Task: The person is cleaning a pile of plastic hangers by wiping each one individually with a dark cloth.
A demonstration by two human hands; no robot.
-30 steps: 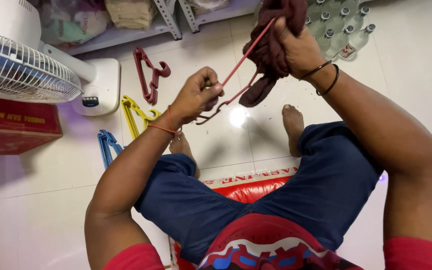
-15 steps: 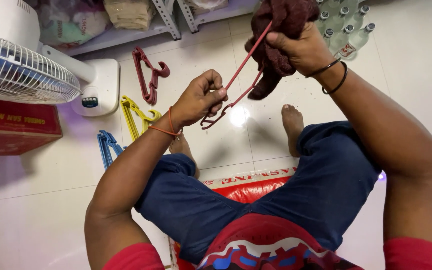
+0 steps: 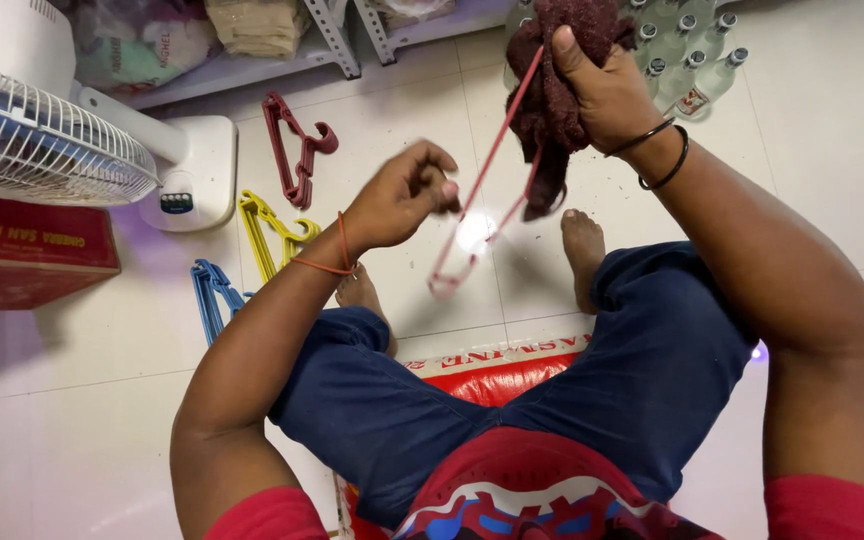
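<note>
My right hand (image 3: 607, 95) is raised and grips a dark maroon knitted garment (image 3: 547, 100). A thin pink hanger (image 3: 477, 215) hangs out of the garment, blurred, with its lower end above the floor between my feet. My left hand (image 3: 402, 195) is just left of the hanger with its fingers curled together. A small gap shows between the fingertips and the hanger. An orange band is on my left wrist and black bands are on my right wrist.
On the tiled floor to the left lie a dark red hanger (image 3: 297, 150), a yellow hanger (image 3: 267, 230) and a blue hanger (image 3: 212, 295). A white standing fan (image 3: 42, 140) and a red box (image 3: 22, 250) are at far left. Several glass bottles (image 3: 697, 65) stand at the top right. A red sack (image 3: 492, 375) lies under my legs.
My left hand has come off the pink hanger, which has swung downward. My right hand and the garment have shifted slightly higher.
</note>
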